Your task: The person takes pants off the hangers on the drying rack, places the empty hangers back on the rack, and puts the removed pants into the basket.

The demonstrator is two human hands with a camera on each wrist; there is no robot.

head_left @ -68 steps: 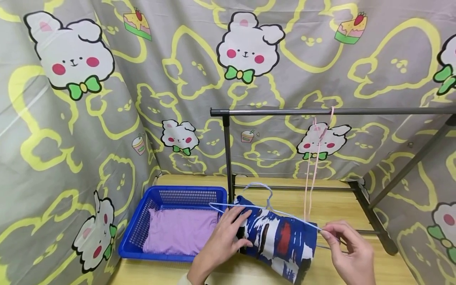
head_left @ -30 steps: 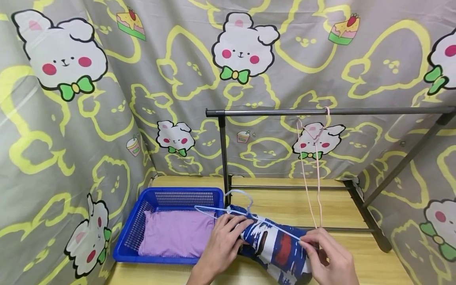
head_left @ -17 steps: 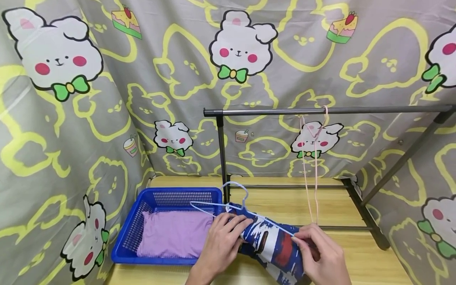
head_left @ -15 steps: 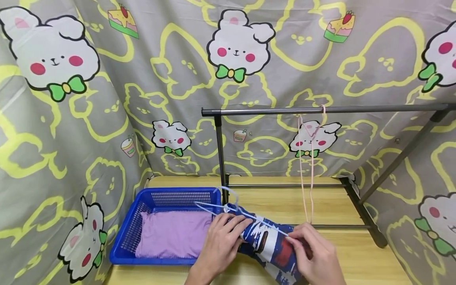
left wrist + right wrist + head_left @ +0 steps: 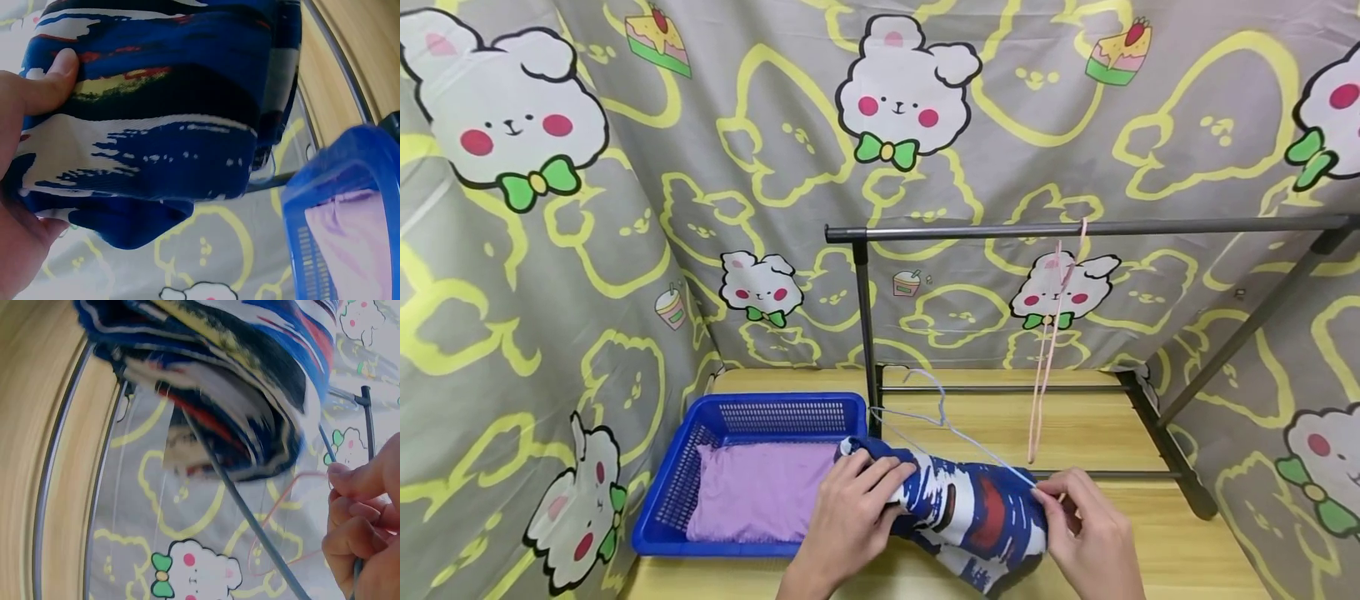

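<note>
My left hand [image 5: 850, 517] grips a folded piece of patterned fabric [image 5: 958, 512] in blue, white, red and black; its exact kind does not show. In the left wrist view the thumb presses on one face of the fabric [image 5: 156, 112]. My right hand [image 5: 1093, 529] pinches a light blue hanger [image 5: 941, 398] by one end, at the fabric's right edge. The hanger's hook and far corner stick out behind the fabric's upper edge. In the right wrist view a bar of the hanger [image 5: 250, 515] runs up to the folded layers; whether it passes between them I cannot tell.
A blue basket [image 5: 722, 550] holding a lilac cloth [image 5: 760, 492] stands at the left. Behind my hands a dark rack [image 5: 970, 232] bears a pink hanger [image 5: 1054, 333]. Underneath is a wooden table [image 5: 1187, 550]; a printed curtain [image 5: 805, 192] surrounds everything.
The blue hanger has shifted from lying across the fabric's near face to behind its upper edge, hook further right. The fabric and left hand have moved slightly left. The pink hanger has swivelled.
</note>
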